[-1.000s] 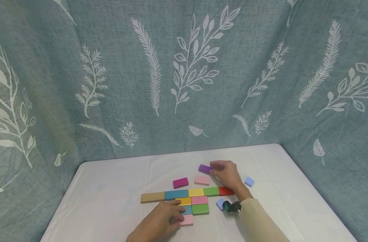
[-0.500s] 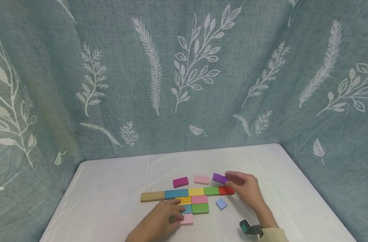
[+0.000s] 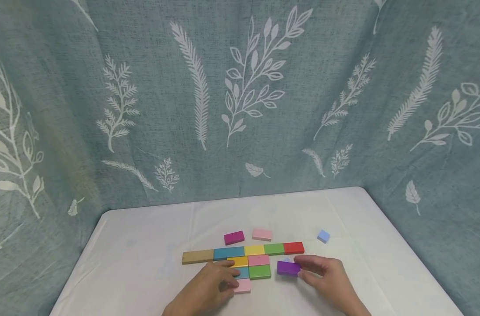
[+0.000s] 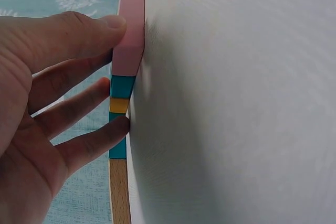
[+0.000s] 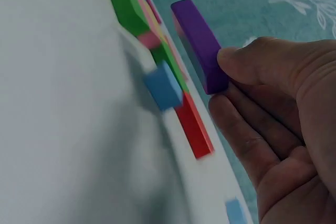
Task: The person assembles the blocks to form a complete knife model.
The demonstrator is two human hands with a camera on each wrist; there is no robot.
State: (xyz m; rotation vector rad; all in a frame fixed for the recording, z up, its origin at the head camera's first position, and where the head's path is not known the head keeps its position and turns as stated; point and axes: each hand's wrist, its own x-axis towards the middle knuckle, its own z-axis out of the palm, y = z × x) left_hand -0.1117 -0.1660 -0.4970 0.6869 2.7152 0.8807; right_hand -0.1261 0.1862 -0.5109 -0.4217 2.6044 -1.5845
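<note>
My right hand (image 3: 327,277) pinches one end of a purple block (image 3: 288,268) between thumb and fingers. In the right wrist view the purple block (image 5: 194,40) is held up off the white table, and in the head view it overlaps a small light blue block (image 3: 286,260). My left hand (image 3: 206,283) rests against the left side of the flat block layout, fingers fairly straight. Its thumb touches a pale pink block (image 4: 131,30) at the near end, while other fingertips lie by the teal block (image 3: 244,273) and the orange block (image 3: 240,262), which they partly cover.
A row of wooden (image 3: 198,256), blue (image 3: 229,253), yellow, green and red blocks (image 3: 293,248) crosses behind the hands. A pink block (image 3: 259,260) and green block (image 3: 259,271) adjoin it. Behind lie magenta (image 3: 234,238), pale pink (image 3: 262,234) and light blue blocks (image 3: 323,236).
My right hand has carried the purple block from behind the row, around its right end, to the near side, right of the green block. My left hand has stayed in place.
</note>
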